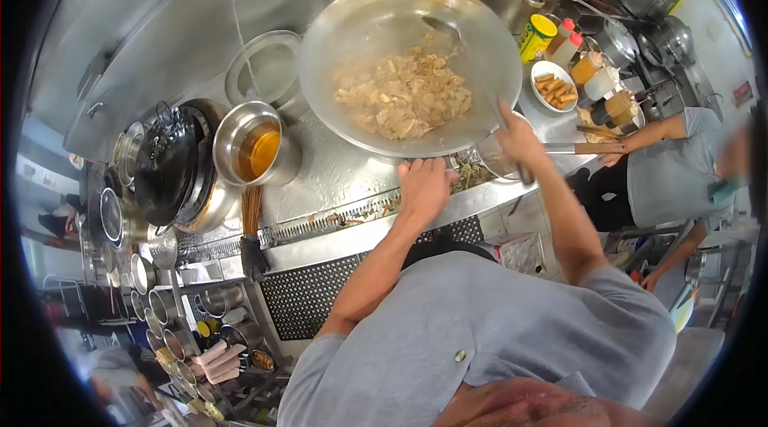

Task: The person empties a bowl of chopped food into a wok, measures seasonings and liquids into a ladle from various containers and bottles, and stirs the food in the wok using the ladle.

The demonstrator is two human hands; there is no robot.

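A large metal wok (328, 67) holds a heap of light brown, steaming food (408, 95). At the near edge of the wok, my left hand (426, 188) is closed on something small at the rim, perhaps a handle or cloth, which my fingers mostly hide. My right hand (518, 143) is wrapped round the handle of a utensil at the wok's right side; the handle's end sticks out below my fist. Inside the wok, near the upper right, rests a dark ladle head (442, 24). Whether it joins the utensil in my right hand I cannot tell.
Left of the wok stand a pot (256, 147) of amber liquid, a bamboo brush (251, 215) and stacked black woks (166, 167). On the right are a bowl of fried sticks (554, 87), sauce bottles (586, 68) and a co-worker (668, 175) at the counter.
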